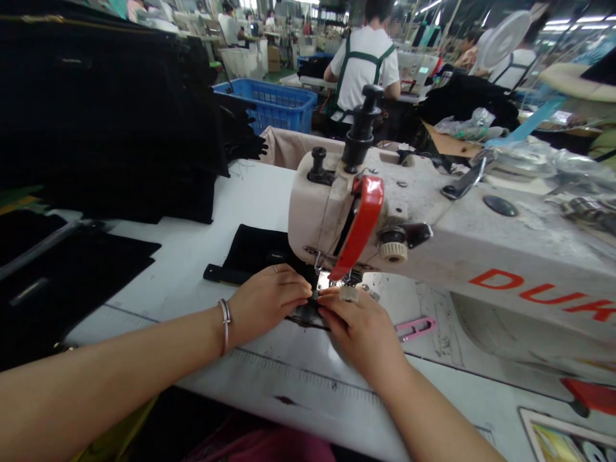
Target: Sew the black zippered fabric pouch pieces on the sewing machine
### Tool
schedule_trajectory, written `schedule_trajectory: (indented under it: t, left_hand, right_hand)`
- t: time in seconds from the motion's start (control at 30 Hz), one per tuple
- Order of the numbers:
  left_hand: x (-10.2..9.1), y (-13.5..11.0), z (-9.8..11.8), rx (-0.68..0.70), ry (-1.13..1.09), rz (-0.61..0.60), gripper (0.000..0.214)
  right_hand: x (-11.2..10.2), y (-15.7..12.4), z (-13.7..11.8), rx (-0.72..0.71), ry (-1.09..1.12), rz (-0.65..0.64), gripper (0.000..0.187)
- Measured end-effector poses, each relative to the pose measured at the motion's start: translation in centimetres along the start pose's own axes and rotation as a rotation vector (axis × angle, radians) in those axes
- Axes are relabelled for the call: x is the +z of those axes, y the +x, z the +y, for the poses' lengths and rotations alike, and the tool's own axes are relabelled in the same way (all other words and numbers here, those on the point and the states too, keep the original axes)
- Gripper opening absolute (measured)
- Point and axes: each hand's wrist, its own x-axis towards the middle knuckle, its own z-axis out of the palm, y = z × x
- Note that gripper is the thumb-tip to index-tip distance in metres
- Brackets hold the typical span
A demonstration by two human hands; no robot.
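Observation:
A black fabric piece [253,247] with a small label lies under the head of a white sewing machine [322,212] with a red lever guard. My left hand [269,298], a bracelet at its wrist, is closed with its fingertips pinched on the fabric's near edge, just left of the needle area. Opposite it, my right hand [360,324] is closed too, thumb and fingers pressed together at the same edge by the presser foot. The two sets of fingertips nearly meet. What lies directly beneath the fingers is partly hidden.
Pink thread snips [416,328] lie right of my right hand. A big stack of black fabric [106,115] stands at the left, more black pieces [81,269] nearer. Behind are a blue crate [274,102] and a seated person [368,61]. A ruler strip [308,372] crosses the table's front.

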Motion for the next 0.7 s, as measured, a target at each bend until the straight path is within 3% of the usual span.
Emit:
schedule_trajectory:
  t: [0.37,0.7]
  left_hand:
    - [0.5,2.2,-1.6,-0.087,-0.010,0.018,0.008]
    - [0.4,2.5,-1.3,-0.143,-0.003,0.035,0.004]
  right_hand:
    - [0.6,0.7,1.2,0.042,-0.175,-0.010,0.021]
    - [1.0,0.6,1.3,0.058,-0.224,-0.042,0.025]
